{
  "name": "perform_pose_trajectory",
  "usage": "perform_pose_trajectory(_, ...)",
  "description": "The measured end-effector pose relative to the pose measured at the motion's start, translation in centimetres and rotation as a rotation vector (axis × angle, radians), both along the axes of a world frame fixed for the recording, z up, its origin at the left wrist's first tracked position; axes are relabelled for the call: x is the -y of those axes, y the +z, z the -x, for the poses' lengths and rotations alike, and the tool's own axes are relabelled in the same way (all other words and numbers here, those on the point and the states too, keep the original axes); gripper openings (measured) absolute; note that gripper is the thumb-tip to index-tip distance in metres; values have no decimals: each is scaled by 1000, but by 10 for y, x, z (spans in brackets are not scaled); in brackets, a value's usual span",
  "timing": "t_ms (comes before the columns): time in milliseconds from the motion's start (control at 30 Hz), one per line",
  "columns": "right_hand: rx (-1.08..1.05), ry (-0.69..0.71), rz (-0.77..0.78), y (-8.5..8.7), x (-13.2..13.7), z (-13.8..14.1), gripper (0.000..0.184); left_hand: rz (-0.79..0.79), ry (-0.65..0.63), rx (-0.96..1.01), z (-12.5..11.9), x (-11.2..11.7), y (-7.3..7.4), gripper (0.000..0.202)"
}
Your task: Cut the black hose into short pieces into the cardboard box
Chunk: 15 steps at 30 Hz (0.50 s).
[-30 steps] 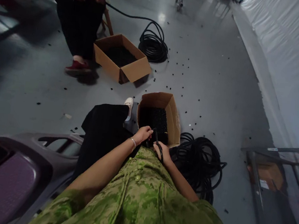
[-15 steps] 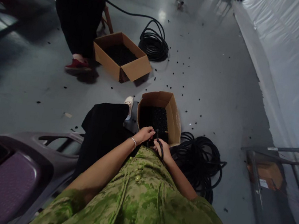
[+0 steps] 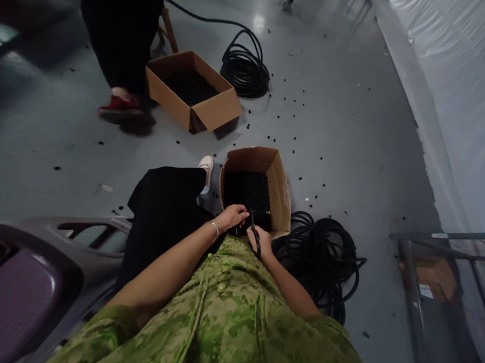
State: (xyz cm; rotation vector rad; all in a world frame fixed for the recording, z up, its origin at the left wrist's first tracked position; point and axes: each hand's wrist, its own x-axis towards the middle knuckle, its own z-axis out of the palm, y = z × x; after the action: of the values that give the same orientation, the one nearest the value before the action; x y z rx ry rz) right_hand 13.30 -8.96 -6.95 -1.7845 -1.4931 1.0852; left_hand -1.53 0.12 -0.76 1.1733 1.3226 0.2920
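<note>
My right hand [image 3: 262, 243] is closed around the dark handle of a pair of scissors [image 3: 254, 231], whose blades point up toward the left fingertips. Beside it, my left hand [image 3: 234, 217] has its fingers pinched together. Something dark shows under those fingers, too small and shadowed to name. Both hands are close together over the near edge of an open cardboard box [image 3: 283, 202]. Inside that box lies a heap of small black pieces [image 3: 257, 190]. Just right of my right forearm, a tangled coil of black hose [image 3: 327, 246] rests on the floor.
Across from me a person in dark trousers [image 3: 111, 27] holds something dark. Near them are another cardboard box [image 3: 216, 109] of black pieces and a second black coil [image 3: 245, 77]. A purple-grey chair [image 3: 17, 295] is at left, a metal frame [image 3: 413, 275] at right. Black bits dot the floor.
The whole view has shifted slightly, so the surroundings appear a little further left. My hands stay together over the box, and the scissors have turned slightly.
</note>
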Motion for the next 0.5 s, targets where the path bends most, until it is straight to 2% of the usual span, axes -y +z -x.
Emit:
perform_pose_trajectory(200,59,4,8,-3,-2,1,30,32,63,-68,-2,0,-2,13)
perform_pose_trajectory(300,33,-14,8,-4,-2,1,33,38,38,-94,-1,-1,-6,9)
perform_pose_trajectory(500,25,-41,25,-5,-2,1,32,73,13,-84,0,0,-11,16)
